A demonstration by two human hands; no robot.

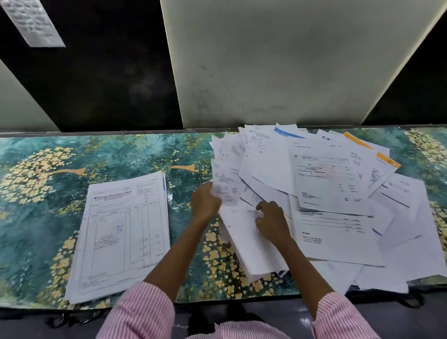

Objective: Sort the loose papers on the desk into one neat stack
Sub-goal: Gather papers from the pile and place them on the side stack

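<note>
A neat stack of papers [121, 236] lies at the left of the desk, with a printed invoice with a red heading on top. A loose, overlapping pile of white sheets [330, 193] spreads over the desk's right half. My left hand [204, 203] grips the left edge of a sheet [224, 187] at the pile's near-left side. My right hand [271, 220] rests with bent fingers on a tilted white sheet [247, 246] that hangs toward the desk's front edge.
The desk [39, 178] has a teal and yellow floral cover. Behind it stand a pale panel [284, 57] and dark panels, one with a note [30, 18] stuck on at the top left. Some loose sheets overhang the front edge at the right.
</note>
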